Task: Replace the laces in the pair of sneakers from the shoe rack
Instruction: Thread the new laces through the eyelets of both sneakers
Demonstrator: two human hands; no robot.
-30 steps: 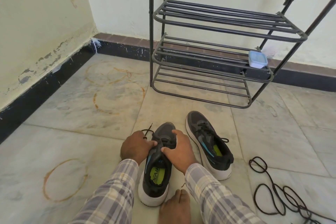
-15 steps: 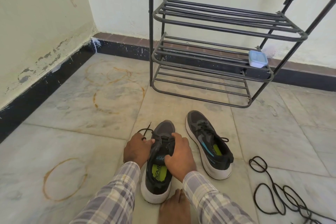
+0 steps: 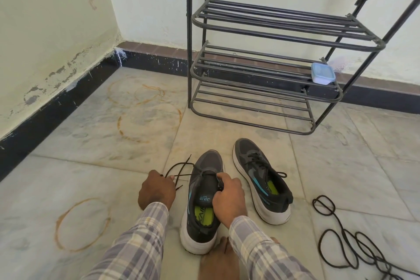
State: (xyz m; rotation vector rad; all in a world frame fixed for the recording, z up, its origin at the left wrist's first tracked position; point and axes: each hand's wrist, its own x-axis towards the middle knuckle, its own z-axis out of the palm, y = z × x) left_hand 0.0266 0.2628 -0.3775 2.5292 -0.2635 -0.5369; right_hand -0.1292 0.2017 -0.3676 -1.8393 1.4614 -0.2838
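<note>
Two dark grey sneakers with white soles and green insoles stand on the tiled floor. The near sneaker [image 3: 204, 198] lies between my hands. My left hand [image 3: 156, 190] pinches its black lace [image 3: 181, 169], drawn out to the left in loops. My right hand [image 3: 228, 198] grips the sneaker's right side by the tongue. The second sneaker [image 3: 261, 177] sits to the right, still laced. A loose black lace [image 3: 341, 234] lies coiled on the floor at the right.
A black metal shoe rack [image 3: 261, 57] stands against the far wall, with a small blue-lidded plastic box [image 3: 322, 73] on its middle shelf. My bare foot [image 3: 218, 261] rests just behind the near sneaker. Walls meet at the left corner.
My left hand has pulled the lace out of the near sneaker toward the left, so longer loops now show. My right hand has shifted a little up the shoe.
</note>
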